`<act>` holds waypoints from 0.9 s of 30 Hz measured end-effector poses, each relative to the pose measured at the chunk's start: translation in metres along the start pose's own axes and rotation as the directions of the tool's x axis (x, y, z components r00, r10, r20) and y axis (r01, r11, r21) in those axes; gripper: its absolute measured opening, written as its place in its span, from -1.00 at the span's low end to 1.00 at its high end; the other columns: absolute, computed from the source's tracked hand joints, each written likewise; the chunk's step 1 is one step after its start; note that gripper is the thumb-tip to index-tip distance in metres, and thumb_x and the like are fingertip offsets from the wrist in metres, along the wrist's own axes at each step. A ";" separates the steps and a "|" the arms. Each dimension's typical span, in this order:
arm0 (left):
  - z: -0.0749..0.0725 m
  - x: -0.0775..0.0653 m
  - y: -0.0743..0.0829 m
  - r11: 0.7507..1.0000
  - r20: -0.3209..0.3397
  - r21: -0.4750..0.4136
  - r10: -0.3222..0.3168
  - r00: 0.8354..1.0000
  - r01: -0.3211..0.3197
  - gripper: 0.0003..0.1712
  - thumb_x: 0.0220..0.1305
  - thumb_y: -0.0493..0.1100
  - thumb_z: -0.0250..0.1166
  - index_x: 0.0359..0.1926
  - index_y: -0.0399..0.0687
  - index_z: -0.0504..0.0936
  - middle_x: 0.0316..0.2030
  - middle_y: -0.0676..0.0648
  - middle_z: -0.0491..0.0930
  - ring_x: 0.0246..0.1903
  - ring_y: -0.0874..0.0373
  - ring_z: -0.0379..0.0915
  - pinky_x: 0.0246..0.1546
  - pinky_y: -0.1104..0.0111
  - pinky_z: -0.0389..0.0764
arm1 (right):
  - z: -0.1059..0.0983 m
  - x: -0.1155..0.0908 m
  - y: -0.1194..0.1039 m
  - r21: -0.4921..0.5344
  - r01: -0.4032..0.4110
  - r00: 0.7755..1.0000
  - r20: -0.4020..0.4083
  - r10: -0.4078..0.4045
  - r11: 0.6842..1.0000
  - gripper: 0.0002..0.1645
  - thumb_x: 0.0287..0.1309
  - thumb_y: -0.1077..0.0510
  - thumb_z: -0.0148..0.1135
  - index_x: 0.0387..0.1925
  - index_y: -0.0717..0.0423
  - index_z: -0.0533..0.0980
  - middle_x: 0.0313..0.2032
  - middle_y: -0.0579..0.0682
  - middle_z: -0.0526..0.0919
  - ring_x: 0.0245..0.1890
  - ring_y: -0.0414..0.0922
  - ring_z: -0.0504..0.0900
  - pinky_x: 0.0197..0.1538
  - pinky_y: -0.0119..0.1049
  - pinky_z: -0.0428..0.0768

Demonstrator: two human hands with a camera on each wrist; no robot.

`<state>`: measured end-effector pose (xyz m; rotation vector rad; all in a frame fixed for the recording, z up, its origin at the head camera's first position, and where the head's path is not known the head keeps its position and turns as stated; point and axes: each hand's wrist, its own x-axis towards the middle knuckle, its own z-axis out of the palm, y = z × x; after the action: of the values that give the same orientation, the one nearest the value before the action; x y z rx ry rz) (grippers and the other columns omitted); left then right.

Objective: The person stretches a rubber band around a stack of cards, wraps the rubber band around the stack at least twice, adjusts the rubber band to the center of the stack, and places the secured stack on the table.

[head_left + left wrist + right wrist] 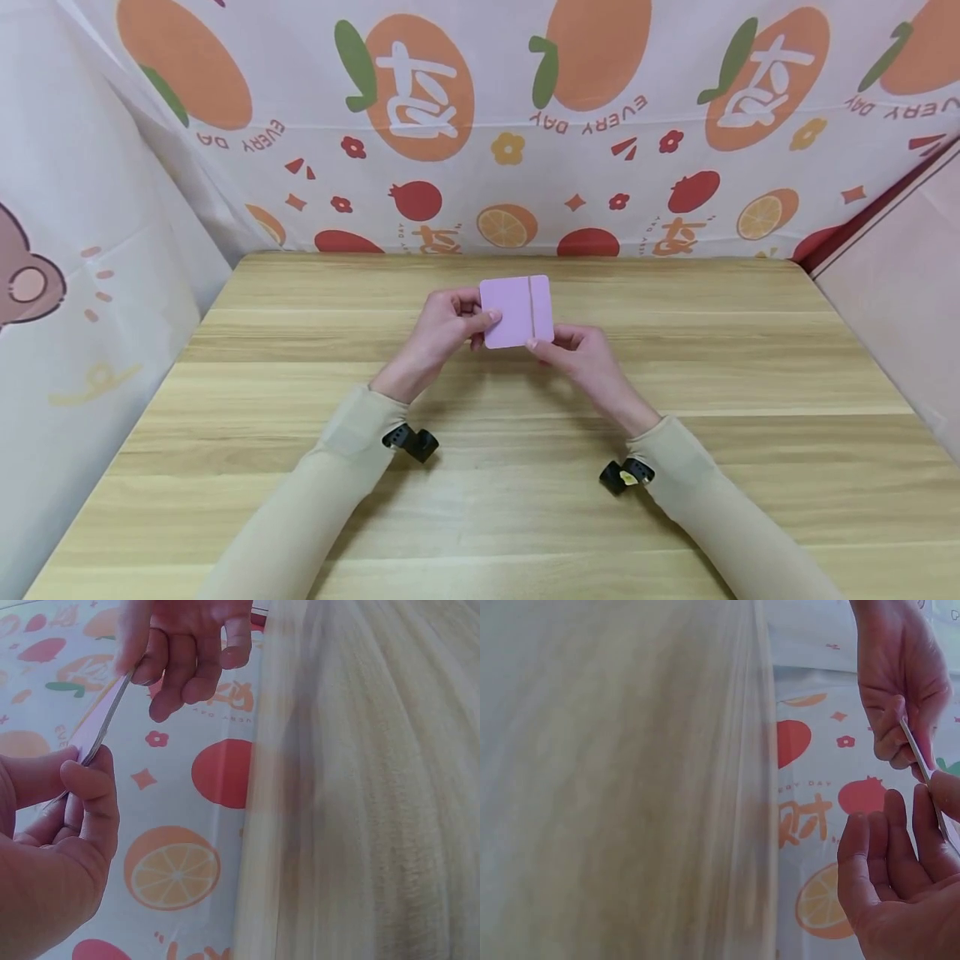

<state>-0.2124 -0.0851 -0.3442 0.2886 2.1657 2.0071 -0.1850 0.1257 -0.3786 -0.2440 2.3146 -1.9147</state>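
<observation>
A small pink notebook (pixel 510 308) with rounded corners and a thin brown elastic band near its right side is held over the far middle of the table. My left hand (pixel 441 332) pinches its left edge, the thumb lying on the cover and the fingers curled behind. At the lower right corner, my right hand (pixel 588 360) grips it between thumb and index finger, with the thumb tip at the band. The left wrist view shows the notebook (pixel 101 724) almost edge-on, thin. In the right wrist view, the other fingers of my right hand (pixel 900 877) are spread loosely.
The wooden table (pixel 480 500) has its far edge against a white curtain (pixel 480 179) printed with fruit. Another curtain (pixel 90 208) hangs along the left side, and a pale pink panel (pixel 900 292) stands at the right.
</observation>
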 end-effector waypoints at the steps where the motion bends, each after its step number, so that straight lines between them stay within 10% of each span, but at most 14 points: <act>1: 0.000 0.000 0.000 1.000 0.002 -0.002 -0.002 1.000 0.002 -0.88 0.26 -0.39 0.26 -0.24 -0.44 0.57 -0.55 -0.07 0.49 -0.61 0.16 0.33 -0.56 0.37 0.39 | 0.000 0.000 0.000 0.001 -0.004 1.000 0.000 0.004 1.000 -0.69 0.22 0.15 0.33 -0.15 0.35 0.64 -0.18 0.30 0.68 -0.29 -0.15 0.61 -0.02 0.09 0.58; 27: 0.004 0.001 -0.011 0.997 0.113 0.006 -0.071 0.991 0.071 -0.87 0.22 -0.39 0.32 -0.22 -0.40 0.62 -0.50 -0.04 0.59 -0.61 0.17 0.37 -0.53 0.37 0.40 | -0.019 0.006 0.001 0.044 0.034 0.995 -0.093 -0.029 0.998 -0.60 0.30 0.08 0.25 0.03 0.30 0.56 -0.10 0.12 0.63 -0.17 -0.11 0.57 -0.08 -0.23 0.61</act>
<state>-0.2126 -0.0819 -0.3557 0.3128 2.0795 1.9026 -0.1946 0.1424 -0.3760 -0.1927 2.3342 -2.0322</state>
